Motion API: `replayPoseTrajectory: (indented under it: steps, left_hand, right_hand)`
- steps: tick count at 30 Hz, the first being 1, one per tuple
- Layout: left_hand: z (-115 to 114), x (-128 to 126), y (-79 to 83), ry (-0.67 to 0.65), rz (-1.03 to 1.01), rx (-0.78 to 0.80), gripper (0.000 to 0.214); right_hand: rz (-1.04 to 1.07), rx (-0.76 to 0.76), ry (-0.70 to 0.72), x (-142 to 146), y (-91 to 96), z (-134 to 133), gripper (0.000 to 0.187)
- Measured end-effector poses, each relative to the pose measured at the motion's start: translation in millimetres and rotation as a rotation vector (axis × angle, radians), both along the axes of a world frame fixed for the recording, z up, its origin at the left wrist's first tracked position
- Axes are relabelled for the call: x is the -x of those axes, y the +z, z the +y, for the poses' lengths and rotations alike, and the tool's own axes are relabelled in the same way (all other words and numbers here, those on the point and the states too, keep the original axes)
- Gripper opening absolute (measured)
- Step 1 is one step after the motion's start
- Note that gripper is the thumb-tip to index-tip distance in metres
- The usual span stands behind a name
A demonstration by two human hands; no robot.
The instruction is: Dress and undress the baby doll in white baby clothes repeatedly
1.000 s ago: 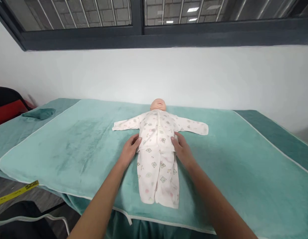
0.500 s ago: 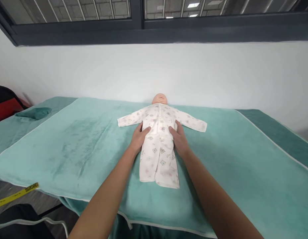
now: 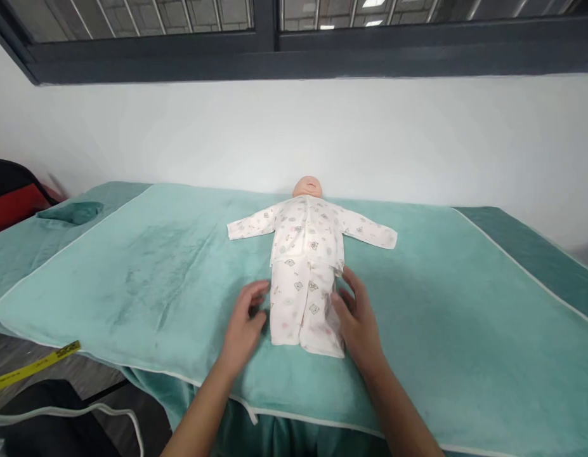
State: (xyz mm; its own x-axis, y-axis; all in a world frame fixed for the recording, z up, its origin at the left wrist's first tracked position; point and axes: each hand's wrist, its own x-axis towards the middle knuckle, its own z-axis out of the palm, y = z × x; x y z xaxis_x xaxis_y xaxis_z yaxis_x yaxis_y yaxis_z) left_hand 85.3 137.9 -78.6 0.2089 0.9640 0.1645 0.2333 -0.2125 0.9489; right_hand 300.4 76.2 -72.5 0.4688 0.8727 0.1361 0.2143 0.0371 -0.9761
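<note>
A baby doll (image 3: 307, 186) in a white printed top and trousers (image 3: 306, 273) lies on its back on a teal towel (image 3: 151, 273), head toward the wall, sleeves spread. My left hand (image 3: 243, 324) hovers just left of the trouser legs, fingers apart and slightly curled, holding nothing. My right hand (image 3: 355, 317) is at the right side of the trouser legs, fingers spread, its fingertips at the cloth's edge.
The towel covers a table with darker teal cloth (image 3: 526, 254) under it. A folded dark green cloth (image 3: 72, 211) lies at the far left. A red and black chair (image 3: 11, 197) stands left. Yellow tape (image 3: 34, 366) marks the floor. The white wall is close behind.
Both hands have come back from the doll's waist and chest down to the sides of the trouser legs. The doll sits a little further up the towel.
</note>
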Motion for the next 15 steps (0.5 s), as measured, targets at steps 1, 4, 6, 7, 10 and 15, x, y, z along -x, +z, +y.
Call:
replayPoseTrajectory:
  steps: [1,4,6,7,10,15]
  left_hand:
    - [-15.5,7.2,-1.9,-0.017,0.048,-0.014,0.047]
    - [-52.7,12.8,-3.9,-0.045,0.193,-0.057,0.055]
    - [-65.2,3.8,-4.0,-0.004,0.29,-0.127,0.062]
    - [-67.6,-3.0,-4.2,0.029,0.337,-0.168,0.063]
    - [-64.2,-23.9,-5.5,0.135,0.471,-0.287,0.057]
    - [-51.3,-30.0,-4.8,0.175,0.609,-0.437,0.056]
  right_hand:
    - [-0.013,0.013,0.021,4.1,-3.4,-15.9,0.059]
    - [-0.139,0.026,0.061,17.3,-13.0,-52.0,0.056]
    - [-0.265,0.015,0.051,27.6,-16.6,-61.7,0.057]
    - [-0.325,0.007,0.039,33.1,-17.3,-62.0,0.058]
    - [-0.474,-0.016,-0.025,48.4,-15.8,-50.8,0.06]
    - [-0.599,-0.071,-0.106,51.5,-10.2,-31.0,0.047]
